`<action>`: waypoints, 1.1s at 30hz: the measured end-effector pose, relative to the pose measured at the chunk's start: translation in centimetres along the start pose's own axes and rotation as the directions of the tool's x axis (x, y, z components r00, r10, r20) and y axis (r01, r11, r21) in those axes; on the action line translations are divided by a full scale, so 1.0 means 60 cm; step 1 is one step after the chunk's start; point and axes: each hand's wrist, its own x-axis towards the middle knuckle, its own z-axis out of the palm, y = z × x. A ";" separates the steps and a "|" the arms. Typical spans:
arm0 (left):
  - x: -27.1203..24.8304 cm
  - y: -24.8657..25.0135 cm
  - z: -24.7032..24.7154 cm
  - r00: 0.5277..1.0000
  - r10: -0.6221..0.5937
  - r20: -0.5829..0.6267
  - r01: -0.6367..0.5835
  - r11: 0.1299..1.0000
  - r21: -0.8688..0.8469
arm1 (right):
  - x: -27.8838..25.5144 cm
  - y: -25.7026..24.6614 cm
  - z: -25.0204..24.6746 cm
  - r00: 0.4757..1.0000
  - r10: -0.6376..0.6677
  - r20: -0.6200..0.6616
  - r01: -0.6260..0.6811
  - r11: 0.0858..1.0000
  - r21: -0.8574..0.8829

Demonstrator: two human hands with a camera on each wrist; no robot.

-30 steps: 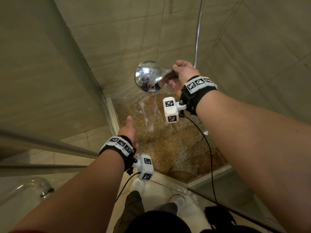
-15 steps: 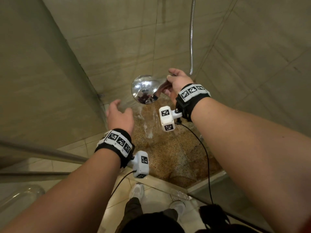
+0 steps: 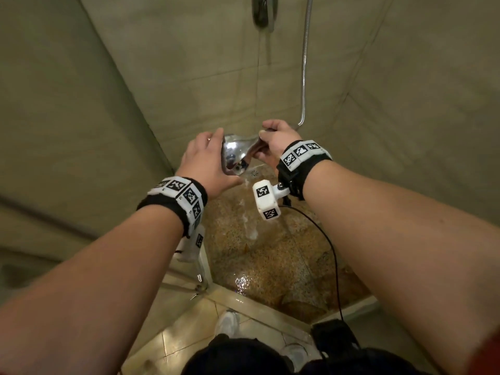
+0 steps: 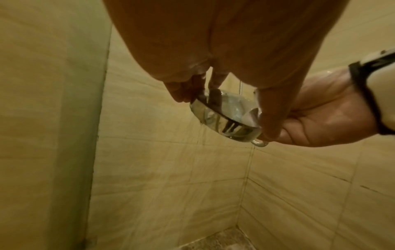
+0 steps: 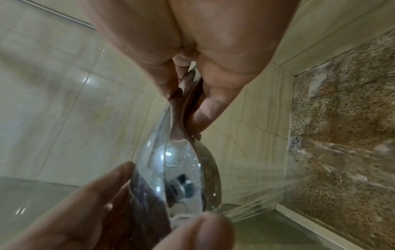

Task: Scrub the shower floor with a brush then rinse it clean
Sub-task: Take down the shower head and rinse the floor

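A chrome shower head (image 3: 238, 154) hangs over the wet brown speckled shower floor (image 3: 270, 253). My right hand (image 3: 273, 143) grips its handle, where the metal hose (image 3: 304, 77) joins. My left hand (image 3: 213, 158) holds the round head by its rim, fingers on one side and thumb on the other. In the left wrist view the fingers (image 4: 181, 91) and thumb pinch the shower head (image 4: 226, 116). In the right wrist view thin jets of water (image 5: 256, 201) spray from the shower head (image 5: 183, 177) toward the floor (image 5: 342, 135).
Beige tiled walls (image 3: 189, 63) close in the stall, with a glass panel (image 3: 54, 131) at the left. A small drain (image 3: 254, 173) sits in the far corner. A chrome fitting (image 3: 263, 9) is on the wall above. A raised sill (image 3: 257, 304) edges the floor near my feet.
My left hand has risen from beside the glass panel to the shower head and taken hold of its rim. The right hand keeps its grip on the handle.
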 end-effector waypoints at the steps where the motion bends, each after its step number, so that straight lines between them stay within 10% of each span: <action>1: 0.000 0.002 -0.008 1.000 0.014 -0.005 -0.014 0.999 0.031 | -0.004 -0.003 0.004 1.000 -0.003 0.018 0.003 1.000 0.020; 33: 0.032 0.060 -0.014 0.996 0.088 -0.023 -0.076 0.946 0.316 | -0.008 -0.022 -0.002 0.993 0.083 0.086 -0.066 0.981 -0.184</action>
